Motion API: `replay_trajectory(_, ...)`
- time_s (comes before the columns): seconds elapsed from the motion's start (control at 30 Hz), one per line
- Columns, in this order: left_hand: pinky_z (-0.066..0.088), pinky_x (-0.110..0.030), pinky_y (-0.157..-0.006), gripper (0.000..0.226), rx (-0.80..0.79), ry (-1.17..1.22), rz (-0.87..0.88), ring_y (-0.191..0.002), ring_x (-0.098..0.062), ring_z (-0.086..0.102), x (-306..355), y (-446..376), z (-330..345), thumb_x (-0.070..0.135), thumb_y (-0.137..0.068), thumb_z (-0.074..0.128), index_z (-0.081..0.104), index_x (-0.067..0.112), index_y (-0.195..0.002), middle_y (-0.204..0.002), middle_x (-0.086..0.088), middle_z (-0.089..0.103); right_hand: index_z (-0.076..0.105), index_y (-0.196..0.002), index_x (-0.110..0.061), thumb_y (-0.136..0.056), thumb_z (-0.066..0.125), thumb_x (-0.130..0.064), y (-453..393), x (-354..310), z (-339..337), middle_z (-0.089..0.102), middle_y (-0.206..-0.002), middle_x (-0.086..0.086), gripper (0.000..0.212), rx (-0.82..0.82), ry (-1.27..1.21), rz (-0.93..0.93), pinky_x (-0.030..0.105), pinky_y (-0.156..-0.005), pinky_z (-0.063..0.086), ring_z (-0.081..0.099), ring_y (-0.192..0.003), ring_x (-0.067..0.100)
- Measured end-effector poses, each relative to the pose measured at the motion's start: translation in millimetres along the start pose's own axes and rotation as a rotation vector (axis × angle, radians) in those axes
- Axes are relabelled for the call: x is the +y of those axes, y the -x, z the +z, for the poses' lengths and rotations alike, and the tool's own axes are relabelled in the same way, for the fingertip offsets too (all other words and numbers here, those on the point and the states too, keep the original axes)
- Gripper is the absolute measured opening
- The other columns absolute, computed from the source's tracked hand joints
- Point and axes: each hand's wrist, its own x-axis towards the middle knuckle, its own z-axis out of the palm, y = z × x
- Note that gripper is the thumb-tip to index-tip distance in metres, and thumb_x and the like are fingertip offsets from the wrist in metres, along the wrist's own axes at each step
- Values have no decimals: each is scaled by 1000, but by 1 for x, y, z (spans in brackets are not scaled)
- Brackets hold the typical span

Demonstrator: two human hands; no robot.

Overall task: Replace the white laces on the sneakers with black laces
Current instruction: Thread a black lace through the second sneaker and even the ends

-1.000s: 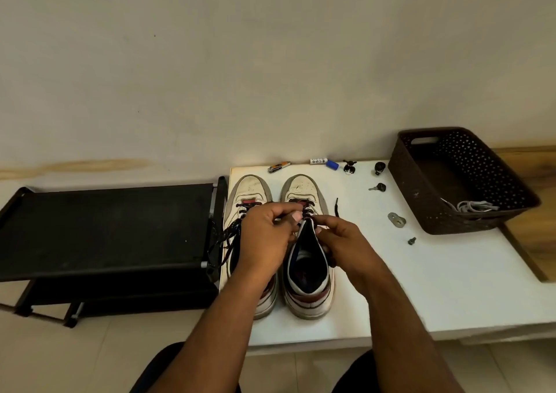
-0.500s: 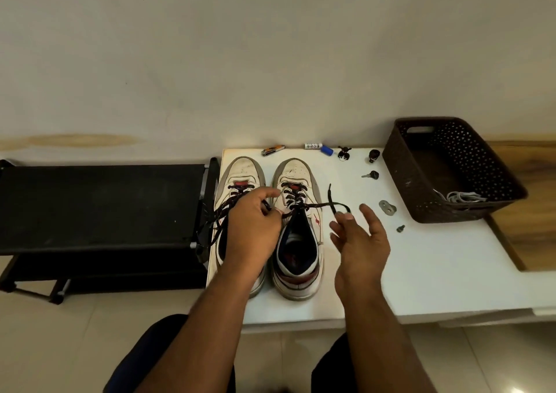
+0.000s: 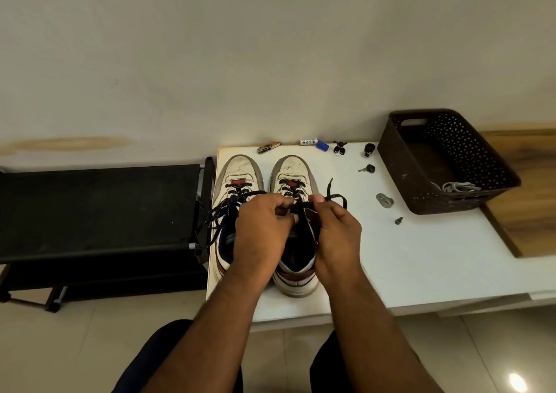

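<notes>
At center frame, two white sneakers sit side by side on a white table (image 3: 421, 257). The left hand (image 3: 261, 230) and right hand (image 3: 337, 230) meet over the right sneaker (image 3: 296, 169), each pinching its black lace (image 3: 338, 196). White laces (image 3: 457, 186) lie in the brown basket (image 3: 391, 163), far right.
</notes>
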Motion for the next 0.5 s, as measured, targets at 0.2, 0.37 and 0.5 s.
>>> replay_trajectory(0.2, 53, -28, -64, 10, 172, -57, -16, -68, -11, 61, 5, -1, 11, 4, -80, 65, 68, 13, -79, -74, 5, 65, 64, -74, -5, -95, 57, -24, 1, 17, 0, 68, -73, 7, 29, 71, 220, -186, 26, -62, 53, 61, -68, 12)
replay_trajectory(0.37, 59, -39, -76, 10, -27, 317, -202, -76, -21, 71, -2, -6, 2, 4, -77, 77, 71, 13, -78, -76, -5, 73, 65, -85, -2, -97, 54, -25, -7, 18, -5, 71, -84, 14, 28, 62, 193, -178, 25, -64, 54, 67, -76, 19)
replay_trajectory(0.5, 61, -42, -70, 10, 30, 495, -326, -76, -31, 72, 2, -5, 1, 1, -82, 72, 69, 8, -76, -76, -12, 73, 67, -91, -7, -99, 49, -25, -7, 20, -7, 73, -87, 6, 27, 53, 224, -220, 17, -63, 52, 70, -83, 15)
